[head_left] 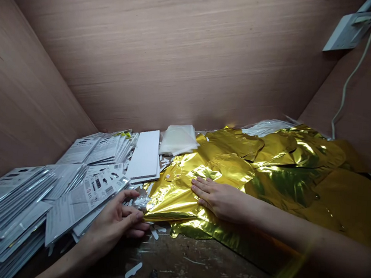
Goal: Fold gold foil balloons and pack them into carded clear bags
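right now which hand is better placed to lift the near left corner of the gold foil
Likely the left hand: it is right at that corner of the gold foil, while the right hand rests on top, farther in.

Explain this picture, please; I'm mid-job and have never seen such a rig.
There is no machine here: these are a person's two bare hands, seen from one camera worn on the head, looking forward and down. The right hand lies flat on shiny gold foil pieces piled on a dark, worn table. The left hand has its fingers at the foil's near left corner; whether they pinch it is hard to tell. To the left lie stacks of printed packets; further back, white cards and translucent sheets.
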Motion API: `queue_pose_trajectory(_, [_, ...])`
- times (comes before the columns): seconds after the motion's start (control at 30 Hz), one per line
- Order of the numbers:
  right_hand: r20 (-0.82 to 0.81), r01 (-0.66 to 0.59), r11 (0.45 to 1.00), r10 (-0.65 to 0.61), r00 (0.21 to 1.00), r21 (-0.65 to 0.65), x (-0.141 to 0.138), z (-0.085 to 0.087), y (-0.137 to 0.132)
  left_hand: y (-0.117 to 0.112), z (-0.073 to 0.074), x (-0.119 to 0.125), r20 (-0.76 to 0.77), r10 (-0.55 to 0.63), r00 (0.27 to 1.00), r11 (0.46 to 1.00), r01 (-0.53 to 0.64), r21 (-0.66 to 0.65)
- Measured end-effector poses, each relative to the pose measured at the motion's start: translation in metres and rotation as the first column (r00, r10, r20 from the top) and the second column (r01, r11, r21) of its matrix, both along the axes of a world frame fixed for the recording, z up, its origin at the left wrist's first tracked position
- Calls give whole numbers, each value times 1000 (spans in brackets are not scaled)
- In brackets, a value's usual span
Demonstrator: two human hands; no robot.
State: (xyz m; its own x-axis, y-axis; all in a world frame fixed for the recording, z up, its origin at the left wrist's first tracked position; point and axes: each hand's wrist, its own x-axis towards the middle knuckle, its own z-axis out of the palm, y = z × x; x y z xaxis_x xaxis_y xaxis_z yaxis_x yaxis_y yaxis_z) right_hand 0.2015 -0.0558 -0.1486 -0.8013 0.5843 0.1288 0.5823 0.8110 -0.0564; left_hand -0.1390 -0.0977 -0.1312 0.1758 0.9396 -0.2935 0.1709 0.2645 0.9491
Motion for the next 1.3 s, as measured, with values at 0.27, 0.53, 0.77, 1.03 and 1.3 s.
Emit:
queue_pose_trajectory(0.27, [2,4,1000,-4,1000,-19,0,1,0,-8,7,5,-677,281,680,311,603,735])
queue_pose_trajectory(0.53, [2,-14,999,14,1000,38,4,-6,7,6,10,44,-794,412,448,-94,887,452])
queue_pose_trajectory(0.77, [-129,113,987,-99,987,111,-39,36,-28,4,13,40,-763,373,528,-97,840,534])
queue_pose_trajectory(1.03, [-117,14,997,-4,993,80,-84,50,-73,0,38,36,-630,-49,775,148,629,763])
queue_pose_trajectory(1.3, [-520,218,976,-184,834,4,-68,51,-77,17,14,40,-426,-255,868,522,495,695])
